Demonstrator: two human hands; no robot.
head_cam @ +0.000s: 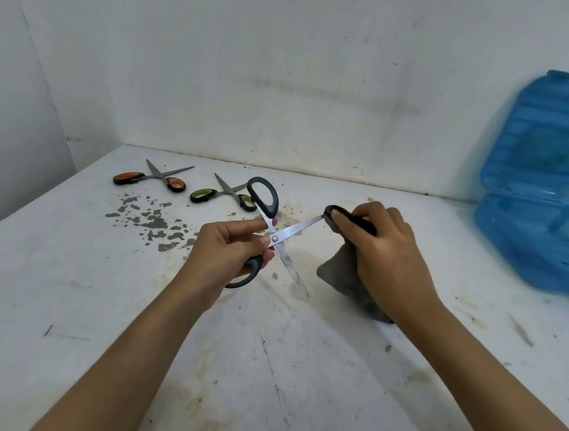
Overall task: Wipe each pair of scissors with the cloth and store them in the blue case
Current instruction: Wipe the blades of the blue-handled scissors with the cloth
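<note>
the left hand (236,242) grips the opened dark scissors (276,238) near the pivot; one blade runs far-right into the cloth (340,271) pinched by the right hand (377,244); blue case (534,209) lies open, far right.

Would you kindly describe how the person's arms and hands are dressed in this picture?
Both forearms are bare up to the picture's lower edge: no sleeves show. The left hand and right hand wear no gloves, and no rings, watch or bracelets can be seen on the parts in view. The nails look short and unpainted where they show.
</note>
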